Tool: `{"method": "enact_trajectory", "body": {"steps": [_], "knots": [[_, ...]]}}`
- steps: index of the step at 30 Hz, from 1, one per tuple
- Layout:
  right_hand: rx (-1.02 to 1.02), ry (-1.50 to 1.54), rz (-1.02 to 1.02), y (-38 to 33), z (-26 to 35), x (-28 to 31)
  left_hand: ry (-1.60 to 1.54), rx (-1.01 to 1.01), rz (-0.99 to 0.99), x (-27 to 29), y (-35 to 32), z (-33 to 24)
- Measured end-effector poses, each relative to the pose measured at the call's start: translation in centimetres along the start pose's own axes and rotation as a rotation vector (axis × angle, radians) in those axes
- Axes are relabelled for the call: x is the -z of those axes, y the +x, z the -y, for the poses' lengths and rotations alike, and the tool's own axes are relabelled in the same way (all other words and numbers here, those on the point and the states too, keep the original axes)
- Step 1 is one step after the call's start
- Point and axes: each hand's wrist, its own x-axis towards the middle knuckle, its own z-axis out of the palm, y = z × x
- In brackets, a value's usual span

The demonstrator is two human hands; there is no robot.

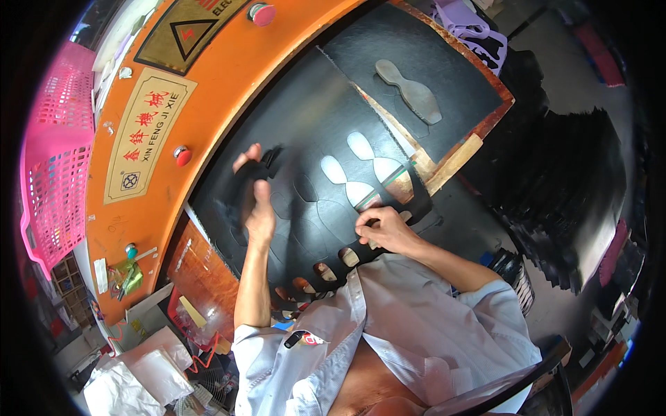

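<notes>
A large black sheet (291, 132), rubber-like, covers the worktable in front of me, with sole-shaped outlines cut into it. Two sole-shaped openings (359, 192) in it look bright white. My left hand (261, 211) is raised over the sheet's left part, thumb and fingers closed around dark, flat black pieces (269, 161) that are smeared by motion. At the sheet's near right edge, my right hand (388, 232) has its fingers curled in a pinch; what is between them is hidden. Farther back, a grey sole-shaped cutting die (409, 91) rests on the black surface.
An orange machine (201, 104) with red push buttons (182, 155) borders the table on the left. Pink baskets (59, 152) stand beyond it. On the right lies a big heap of black sheet scraps (555, 180). A wooden frame edge (454, 163) borders the table's right side.
</notes>
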Motion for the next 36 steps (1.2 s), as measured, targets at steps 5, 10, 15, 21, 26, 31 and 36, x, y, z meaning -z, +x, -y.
{"method": "enact_trajectory", "body": {"steps": [5, 10, 15, 21, 26, 31, 36], "knots": [[-0.060, 0.097, 0.046, 3.4, -0.4, -0.8, 0.283, -0.244, 0.595, -1.1, -4.3, 1.8], [-0.133, 0.177, 0.019, 3.4, -0.7, -0.5, 0.473, -0.231, 0.982, -0.1, -5.5, 2.8], [-0.168, 0.095, 0.046, 0.2, -1.4, 0.3, 0.531, -0.453, 0.768, -2.1, -7.9, 2.7], [-0.004, -0.100, -0.321, -2.6, -1.0, -1.9, 0.121, -0.182, 0.791, -0.4, -7.4, 4.1], [0.527, -0.532, -0.517, -2.8, -1.0, -7.3, -0.378, 0.355, 0.174, 3.3, -3.1, 2.2], [0.189, -0.438, -0.254, 0.3, -2.4, -8.7, -0.036, -0.122, 0.124, 6.0, -5.2, 1.7], [0.071, -0.318, -0.018, 1.9, -4.3, -7.9, 0.346, -0.371, 0.844, 6.2, -10.0, 3.2]]}}
